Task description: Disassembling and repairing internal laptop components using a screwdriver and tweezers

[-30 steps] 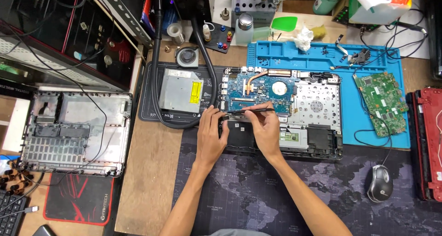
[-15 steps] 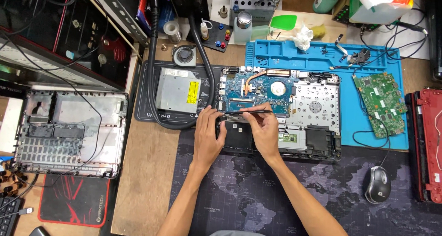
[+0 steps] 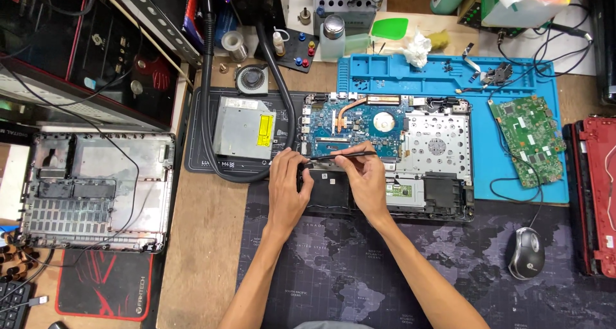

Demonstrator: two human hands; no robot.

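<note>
The right hand [image 3: 367, 183] is curled with its fingertips pinched on a thin black pry tool [image 3: 333, 156], which lies nearly level and points left across the lower edge of the blue motherboard [image 3: 353, 124]. The left hand [image 3: 289, 186] rests just beside it, fingers bent and loosely closed, their tips touching the tool's far end and the dark plastic frame of the opened laptop [image 3: 443, 194]; whether it grips anything I cannot tell. That laptop lies near the middle of the bench, its front edge on a dark map-printed desk mat [image 3: 359, 265], its back half on a bright blue ridged rubber work mat [image 3: 423, 79]. A copper heat pipe [image 3: 350, 109] curves over the motherboard, and a perforated silver metal plate [image 3: 436, 140] sits to its right. Left of the board, a flat grey metal optical drive [image 3: 242, 131] lies on a black mat, ringed by a thick black hose [image 3: 208, 79]. A green circuit board [image 3: 527, 136] rests toward the right end of the blue mat, a grey mouse [image 3: 526, 252] near the bench's front right, and a stripped grey laptop shell [image 3: 96, 191] at the left edge.
</note>
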